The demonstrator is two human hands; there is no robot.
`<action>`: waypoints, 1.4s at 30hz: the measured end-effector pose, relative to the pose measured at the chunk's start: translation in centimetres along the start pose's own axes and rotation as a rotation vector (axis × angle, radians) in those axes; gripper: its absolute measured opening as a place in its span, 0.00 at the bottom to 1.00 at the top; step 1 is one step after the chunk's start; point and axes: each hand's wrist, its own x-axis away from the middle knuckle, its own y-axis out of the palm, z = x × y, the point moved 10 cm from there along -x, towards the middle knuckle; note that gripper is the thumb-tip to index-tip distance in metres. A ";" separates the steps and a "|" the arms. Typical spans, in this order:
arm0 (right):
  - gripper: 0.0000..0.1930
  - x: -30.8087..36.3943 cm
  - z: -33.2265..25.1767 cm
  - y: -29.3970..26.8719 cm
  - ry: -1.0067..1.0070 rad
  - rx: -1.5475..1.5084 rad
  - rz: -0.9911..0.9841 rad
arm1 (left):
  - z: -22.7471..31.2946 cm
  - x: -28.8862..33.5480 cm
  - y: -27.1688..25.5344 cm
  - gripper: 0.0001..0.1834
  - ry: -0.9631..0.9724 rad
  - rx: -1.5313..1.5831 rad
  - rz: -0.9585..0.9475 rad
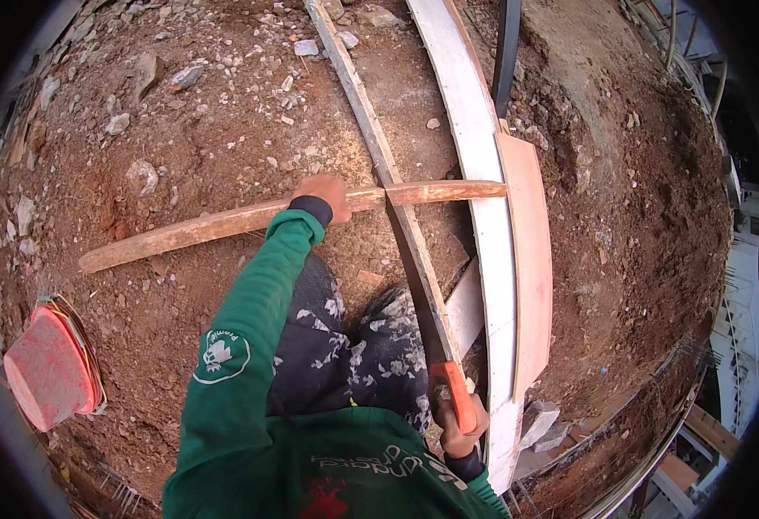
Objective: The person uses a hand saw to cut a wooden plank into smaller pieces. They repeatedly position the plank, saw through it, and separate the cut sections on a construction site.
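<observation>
My left hand [323, 195] is closed round a long rough wooden piece [198, 227] lying crosswise, its right end resting on a white-faced board [483, 173]. In my right hand [463, 428] is the orange handle of a handsaw [456, 394]. Its dark blade runs away from me towards the wooden piece, where a narrow gap shows in the wood. Close along the blade lies a long thin grey wooden strip [353, 95], crossing the wooden piece; how the two rest on each other is hard to tell. My right fingers are partly hidden by the handle.
A pinkish-red bucket [51, 368] lies on the brown soil at the left. Beside the white-faced board is a bare plywood panel [525, 259]. A dark post [507, 60] stands at the top. Stones [548, 428] lie at lower right, and rubble is scattered upper left.
</observation>
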 end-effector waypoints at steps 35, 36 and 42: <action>0.05 -15.7 -1.2 10.9 -0.144 -0.078 -0.108 | 2.6 1.3 1.4 0.18 0.084 -0.081 0.101; 0.06 -11.4 -0.5 7.7 -0.122 -0.067 -0.064 | 2.1 0.8 0.9 0.19 0.084 -0.073 0.114; 0.06 -5.1 1.4 1.9 -0.042 -0.001 -0.033 | 3.8 2.5 1.6 0.20 0.096 -0.220 0.463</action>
